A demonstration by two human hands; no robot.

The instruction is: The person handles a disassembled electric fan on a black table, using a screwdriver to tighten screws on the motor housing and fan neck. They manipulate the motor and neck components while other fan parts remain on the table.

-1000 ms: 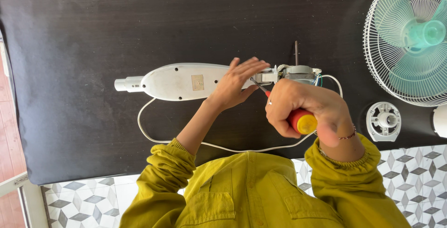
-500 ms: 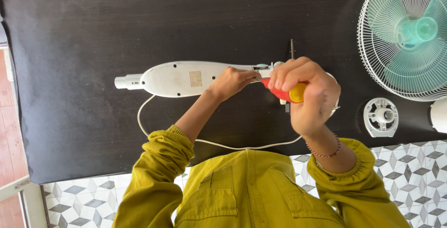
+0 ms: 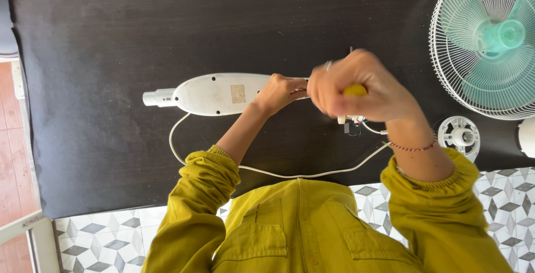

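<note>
A long white plastic housing lies flat on the dark table, running left to right, with a short round neck at its left end and a small pale label near its middle. The left hand rests on the housing's right end, its fingers pressed together and curled over the edge, holding it down. Just to the right, the right hand is closed in a fist around a screwdriver with a yellow handle; only a sliver of that handle shows between the fingers, and the hand is blurred. Below the fist, a small cluster of wires and a white connector sits on the table. A white cord loops from the housing's left part down toward the table's near edge and back up to the wires.

Farther right stands a fan head with a white wire guard and pale green blades, partly cut by the frame. Near it lies a round white plastic part. Both arms wear mustard-yellow sleeves, and a thin bracelet circles the right wrist.
</note>
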